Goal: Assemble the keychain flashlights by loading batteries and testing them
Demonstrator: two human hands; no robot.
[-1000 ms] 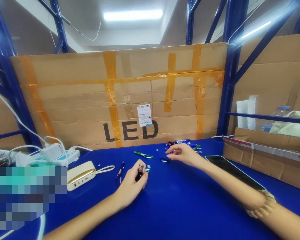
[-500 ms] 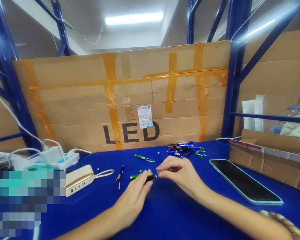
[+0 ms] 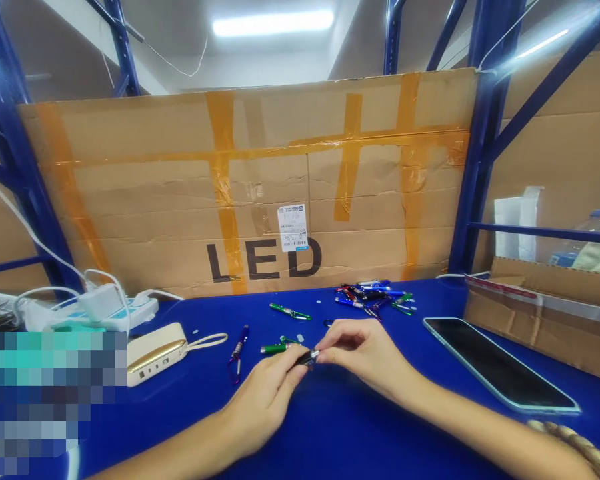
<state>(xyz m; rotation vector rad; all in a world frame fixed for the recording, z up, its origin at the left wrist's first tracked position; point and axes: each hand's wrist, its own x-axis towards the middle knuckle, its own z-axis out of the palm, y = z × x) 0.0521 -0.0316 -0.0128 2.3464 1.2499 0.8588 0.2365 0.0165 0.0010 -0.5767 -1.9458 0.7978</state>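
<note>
My left hand (image 3: 265, 400) and my right hand (image 3: 363, 353) meet over the blue table top (image 3: 180, 427), both pinching a small dark metal keychain torch (image 3: 306, 359). The left fingers wrap its body, and the right thumb and fingertips hold its far end. Much of it is hidden by my fingers. A green keychain torch with a clip (image 3: 275, 348) lies just beyond my left hand. Another green one (image 3: 290, 311) and a purple one (image 3: 239, 350) lie apart on the table. Beyond my right hand is a heap of several mixed-colour torches (image 3: 370, 297).
A black phone in a pale blue case (image 3: 497, 363) lies to the right, beside a low cardboard box (image 3: 540, 320). On the left stand a cream power bank (image 3: 155, 353) and a white power strip (image 3: 115, 311). A taped cardboard sheet (image 3: 260, 187) stands behind the table.
My right hand has come from the heap to the dark torch, which my left hand held upright and now holds lying sideways. The green torch beside my left hand now shows.
</note>
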